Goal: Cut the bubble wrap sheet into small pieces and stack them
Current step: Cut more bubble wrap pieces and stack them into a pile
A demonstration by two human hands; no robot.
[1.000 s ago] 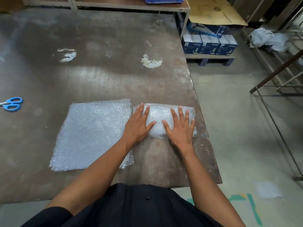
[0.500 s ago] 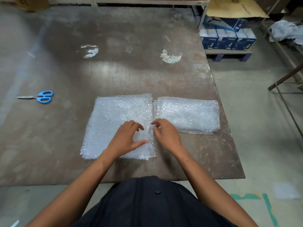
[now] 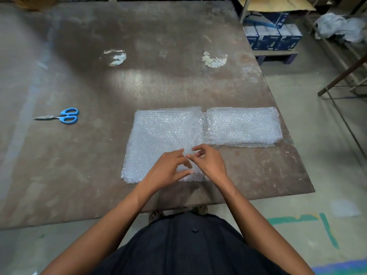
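Two hands, left hand (image 3: 168,168) and right hand (image 3: 208,163), pinch the right edge of the bubble wrap sheet (image 3: 158,139); stack of cut pieces (image 3: 244,126) just beside; scissors (image 3: 61,116) well apart on table (image 3: 139,82).

Tabletop (image 3: 139,86): far half bare, open to reach from any side, as is the wide strip between the blue-handled scissors (image 3: 63,116) at the left and the bubble wrap sheet (image 3: 158,135). Near right portion taken up by that sheet and the stack of cut pieces (image 3: 244,126) just beside it, almost at the right edge. Both hands crowd the sheet's near right corner.
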